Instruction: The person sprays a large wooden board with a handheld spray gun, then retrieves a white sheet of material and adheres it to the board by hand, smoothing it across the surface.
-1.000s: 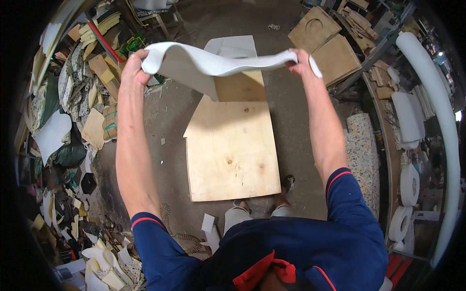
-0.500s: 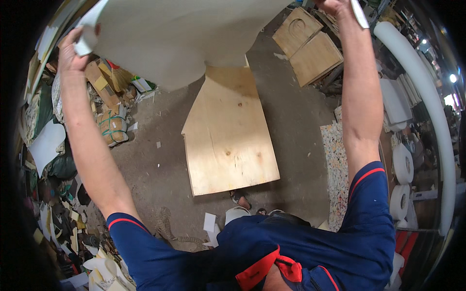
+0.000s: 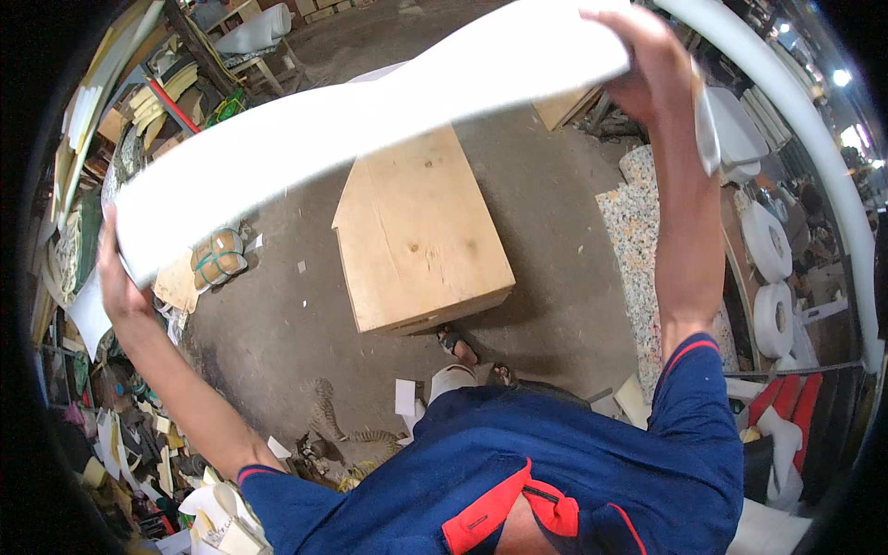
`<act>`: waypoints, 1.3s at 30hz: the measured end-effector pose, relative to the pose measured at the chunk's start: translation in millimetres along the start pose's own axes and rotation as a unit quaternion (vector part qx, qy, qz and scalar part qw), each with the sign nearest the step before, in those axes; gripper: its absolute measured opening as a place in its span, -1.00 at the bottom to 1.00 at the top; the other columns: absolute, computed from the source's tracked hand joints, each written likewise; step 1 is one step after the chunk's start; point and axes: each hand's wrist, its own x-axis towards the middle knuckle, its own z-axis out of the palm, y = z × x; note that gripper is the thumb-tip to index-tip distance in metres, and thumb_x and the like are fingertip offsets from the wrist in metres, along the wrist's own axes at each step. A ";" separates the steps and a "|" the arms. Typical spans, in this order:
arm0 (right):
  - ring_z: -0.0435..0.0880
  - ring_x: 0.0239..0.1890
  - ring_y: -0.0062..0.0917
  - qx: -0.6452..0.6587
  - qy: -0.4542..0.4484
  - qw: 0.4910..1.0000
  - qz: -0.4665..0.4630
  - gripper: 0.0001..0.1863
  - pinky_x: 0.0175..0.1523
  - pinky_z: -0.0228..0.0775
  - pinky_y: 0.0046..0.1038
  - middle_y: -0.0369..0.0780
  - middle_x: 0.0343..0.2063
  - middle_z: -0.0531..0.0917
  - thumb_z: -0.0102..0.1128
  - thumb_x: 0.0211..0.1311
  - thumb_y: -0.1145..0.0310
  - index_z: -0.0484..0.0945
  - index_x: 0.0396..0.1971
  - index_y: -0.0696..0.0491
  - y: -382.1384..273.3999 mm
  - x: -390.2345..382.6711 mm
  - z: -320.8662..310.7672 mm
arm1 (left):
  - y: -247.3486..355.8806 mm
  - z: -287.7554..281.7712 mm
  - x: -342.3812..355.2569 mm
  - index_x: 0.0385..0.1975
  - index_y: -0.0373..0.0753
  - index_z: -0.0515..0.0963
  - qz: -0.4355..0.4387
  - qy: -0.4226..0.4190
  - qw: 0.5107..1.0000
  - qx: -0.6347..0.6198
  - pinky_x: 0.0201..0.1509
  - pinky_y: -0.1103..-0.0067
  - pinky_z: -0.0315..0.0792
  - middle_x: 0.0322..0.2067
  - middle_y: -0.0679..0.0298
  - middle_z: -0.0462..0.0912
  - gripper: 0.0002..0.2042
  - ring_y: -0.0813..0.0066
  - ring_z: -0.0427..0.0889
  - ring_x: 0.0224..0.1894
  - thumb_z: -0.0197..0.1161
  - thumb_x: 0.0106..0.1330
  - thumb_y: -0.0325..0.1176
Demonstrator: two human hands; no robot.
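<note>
"What's closest in?"

"Dark-blue shirt (image 3: 592, 444) w/ red trim, then sandalled feet (image 3: 453, 344) just by the near end of that plywood block (image 3: 421, 245). Block's long axis runs away from the person; the far end's hidden behind the white sheet (image 3: 361, 120)."

"Where's the sheet, exactly?"

"Up in both hands, spread crosswise, so approx. across the block's length. Slants, too: L end sits nearer the body, R end farther out."

"And the fingers?"

"L hand (image 3: 123, 277): clamped on the sheet's end, AFAICT; some fingers are out of sight behind it. R hand (image 3: 647, 74): clamped on the other end. From the L one the sheet runs R; from the R one, it runs L."

"Which hand's nearer the block?"

"Can't tell, no clear diff. Block's low, b/w the two."

"Beyond that?"

"Speckled foam (image 3: 624, 277) on the floor to the R, tied brown bundle (image 3: 219, 257) to the L, just past the sheet's lower edge. Way back, a white roll (image 3: 254, 30)."
</note>
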 end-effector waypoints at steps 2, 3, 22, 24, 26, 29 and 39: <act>0.69 -0.45 -0.49 -0.048 0.040 0.997 0.053 -0.62 -0.58 0.60 -0.47 -0.10 -0.34 0.63 0.23 0.17 0.24 0.49 -0.17 0.25 4.3 -74.0 -0.1 | -31.0 -5.8 -65.6 0.14 -0.41 0.42 -0.050 0.012 0.998 0.029 0.10 0.44 0.55 0.04 0.08 0.59 -0.55 0.32 0.61 0.04 0.21 0.43 -0.19; 0.67 -0.54 -0.52 -0.032 0.033 0.990 0.136 -0.60 -0.61 0.59 -0.49 -0.13 -0.42 0.63 0.23 0.15 0.26 0.45 -0.15 0.27 8.7 -99.9 -2.7 | -50.1 -8.2 -95.1 0.14 -0.41 0.41 -0.066 0.022 0.997 0.039 0.10 0.45 0.55 0.04 0.08 0.59 -0.56 0.33 0.61 0.04 0.19 0.44 -0.19; 0.68 -0.25 -0.37 0.141 0.276 0.765 0.564 -0.54 -0.30 0.64 -0.37 -0.12 -0.15 0.64 0.33 0.07 0.51 0.47 0.02 0.14 223.1 -481.2 43.1 | -348.4 -174.1 -351.4 -0.10 -0.47 0.54 -0.251 0.137 0.891 0.352 -0.17 0.41 0.44 -0.26 0.10 0.65 -0.60 0.41 0.57 -0.26 -0.01 0.53 -0.16; 0.69 -0.27 -0.39 0.136 0.282 0.748 0.585 -0.56 -0.33 0.66 -0.41 -0.13 -0.17 0.65 0.34 0.08 0.51 0.48 0.01 0.15 238.3 -497.5 47.9 | -361.3 -186.6 -355.1 -0.11 -0.47 0.54 -0.251 0.120 0.867 0.412 -0.17 0.38 0.43 -0.29 0.07 0.65 -0.61 0.37 0.56 -0.27 -0.03 0.53 -0.18; 0.70 -0.30 -0.42 0.132 0.298 0.729 0.602 -0.56 -0.34 0.68 -0.45 -0.14 -0.19 0.66 0.36 0.09 0.53 0.48 -0.01 0.18 250.9 -513.5 53.6 | -377.2 -197.4 -357.4 -0.12 -0.48 0.55 -0.232 0.104 0.826 0.504 -0.16 0.36 0.41 -0.31 0.05 0.65 -0.60 0.32 0.56 -0.28 -0.03 0.53 -0.18; 0.70 -0.30 -0.46 0.111 0.328 0.691 0.635 -0.59 -0.35 0.66 -0.49 -0.17 -0.21 0.67 0.38 0.10 0.51 0.51 -0.03 0.17 264.4 -538.6 63.1 | -405.7 -211.8 -365.7 -0.12 -0.50 0.54 -0.210 0.130 0.870 0.427 -0.14 0.32 0.41 -0.31 0.02 0.65 -0.58 0.22 0.56 -0.28 -0.03 0.52 -0.17; 0.69 -0.34 -0.49 0.147 0.376 0.668 0.625 -0.56 -0.34 0.61 -0.50 -0.21 -0.26 0.68 0.47 0.01 0.43 0.54 -0.08 0.15 314.3 -606.4 73.2 | -449.3 -256.9 -397.6 0.03 -0.49 0.48 -0.274 0.130 0.818 0.488 -0.08 0.33 0.43 -0.16 -0.01 0.63 -0.51 0.18 0.58 -0.18 -0.04 0.54 -0.07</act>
